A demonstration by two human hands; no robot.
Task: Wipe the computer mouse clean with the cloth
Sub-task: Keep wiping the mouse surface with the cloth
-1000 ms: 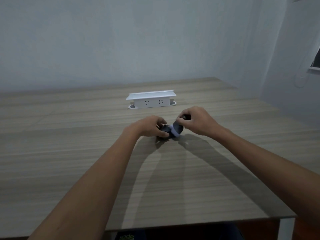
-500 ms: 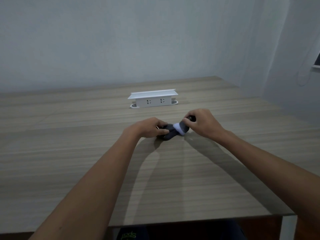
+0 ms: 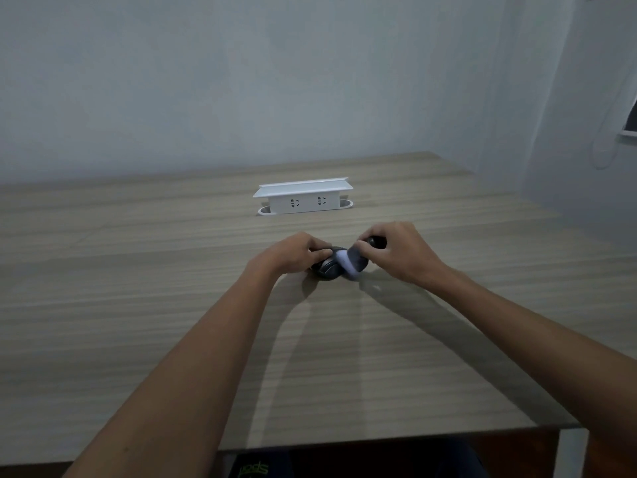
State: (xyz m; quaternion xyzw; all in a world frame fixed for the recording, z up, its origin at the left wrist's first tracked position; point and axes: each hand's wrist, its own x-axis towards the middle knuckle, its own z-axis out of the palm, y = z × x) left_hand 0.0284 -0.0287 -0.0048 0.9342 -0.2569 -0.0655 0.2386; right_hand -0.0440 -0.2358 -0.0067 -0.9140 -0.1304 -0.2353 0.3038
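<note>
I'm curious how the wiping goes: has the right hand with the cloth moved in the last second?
Yes. The right hand has slid to the right along the mouse, now sitting further right of the white socket box.

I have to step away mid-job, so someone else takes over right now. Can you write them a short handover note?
Left hand: closed on the computer mouse, steadying it on the table.
Right hand: fingers pinching the cloth, which is pressed against the right side of the mouse.
White socket box stands farther back, apart from the work.
Done: mouse held, cloth in contact, wiping under way.
Left: how much is already clean cannot be told; probably cover the remaining surfaces, then put both down.
</note>
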